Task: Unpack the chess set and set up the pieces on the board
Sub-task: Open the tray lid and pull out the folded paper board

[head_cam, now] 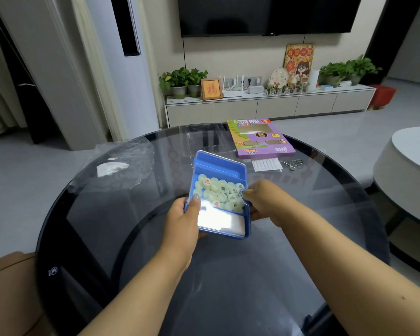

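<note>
Left hand [183,217] clamps the blue case [220,200] above the table [325,214]; right hand [262,198] pinches its clear lid edge. Lifting slowly should keep the pieces [218,194] from spilling.

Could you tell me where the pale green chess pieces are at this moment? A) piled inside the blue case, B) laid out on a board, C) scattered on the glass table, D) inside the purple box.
A: the chess pieces lie heaped in the blue case, held by the left hand and right hand.

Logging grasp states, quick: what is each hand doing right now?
Left hand: closed on the blue chess case, thumb over its left edge.
Right hand: gripping the case's right edge.
</note>
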The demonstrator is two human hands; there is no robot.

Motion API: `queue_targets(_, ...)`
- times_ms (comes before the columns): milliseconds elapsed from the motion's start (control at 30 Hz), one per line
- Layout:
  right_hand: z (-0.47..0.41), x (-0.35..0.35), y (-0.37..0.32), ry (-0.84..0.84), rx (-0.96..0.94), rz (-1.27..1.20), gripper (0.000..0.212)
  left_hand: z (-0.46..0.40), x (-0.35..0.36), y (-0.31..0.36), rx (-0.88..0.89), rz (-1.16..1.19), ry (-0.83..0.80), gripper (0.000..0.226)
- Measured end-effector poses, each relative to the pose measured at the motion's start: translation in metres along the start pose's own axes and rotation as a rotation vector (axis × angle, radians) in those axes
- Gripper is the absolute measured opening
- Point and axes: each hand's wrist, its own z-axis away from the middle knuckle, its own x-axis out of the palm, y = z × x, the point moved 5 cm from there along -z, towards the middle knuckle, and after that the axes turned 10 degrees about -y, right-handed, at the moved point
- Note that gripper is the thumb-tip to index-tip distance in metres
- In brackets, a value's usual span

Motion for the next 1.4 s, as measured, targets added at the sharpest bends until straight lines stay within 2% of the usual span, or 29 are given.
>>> queue_targets(467, -0.001, -0.007, 0.000, 0.080, 0.012, 0.189, 0.022, 0.000, 0.005, -0.009, 0.023, -0.031, -0.003, 0.023)
queue_targets(667, -0.002, -0.003, -0.005, 0.038, -0.137, -0.028, 0.026, -0.001, -0.002, -0.006, 0.004, 0.146, 0.044, 0.023)
queue_targets(700, -0.001, -0.004, -0.007, 0.057, -0.158, 0.001, 0.028, 0.000, 0.000, -0.005, 0.006, 0.159, 0.043, 0.023)
queue_targets(800, 0.002, -0.008, -0.014, 0.205, -0.241, 0.350, 0.034, 0.004, 0.005, -0.005, 0.036, 0.175, 0.034, 0.026)
queue_targets(867, 0.003, -0.008, -0.017, 0.272, -0.261, 0.487, 0.032, 0.006, 0.008, -0.006, 0.048, 0.177, 0.041, 0.025)
queue_targets(1167, 0.013, -0.006, -0.024, 0.259, -0.195, 0.803, 0.019, 0.008, 0.012, -0.012, 0.084, 0.144, 0.048, 0.022)
queue_targets(1300, 0.007, -0.011, -0.020, 0.235, -0.192, 0.692, 0.019, 0.007, 0.009, -0.014, 0.063, 0.206, 0.048, 0.025)
queue_targets(1400, 0.000, -0.018, -0.014, 0.253, -0.239, 0.272, 0.024, 0.005, 0.008, -0.011, 0.032, 0.298, 0.036, 0.028)
